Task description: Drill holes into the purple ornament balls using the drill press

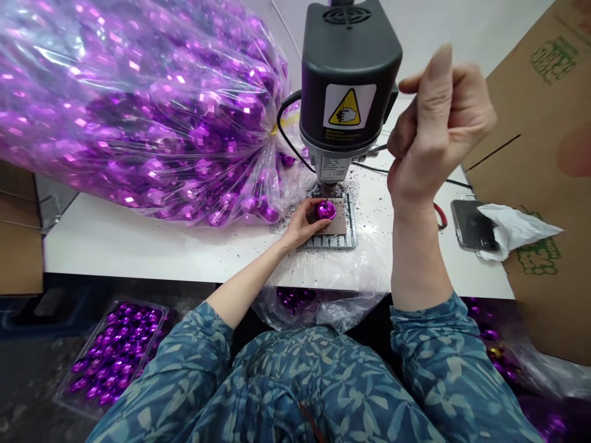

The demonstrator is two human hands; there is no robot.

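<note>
My left hand [305, 224] is closed around a shiny purple faceted ball [325, 210], thumb on the near side and fingers on the far side. The ball rests on a brown board [339, 226] laid over the slotted metal base [351, 237] of a small bench drill press [348, 61]. A dark spot shows on top of the ball, just below the drill's head. My right hand [436, 123] is raised at the right side of the machine, fingers curled in; whatever it grips, if anything, is hidden.
A big clear bag of purple balls [184, 123] fills the left side of the white table [115, 237]. A phone [471, 224] and crumpled tissue [517, 227] lie right, beside a cardboard box [549, 184]. A tray of balls [117, 351] sits below left. Dark shavings surround the base.
</note>
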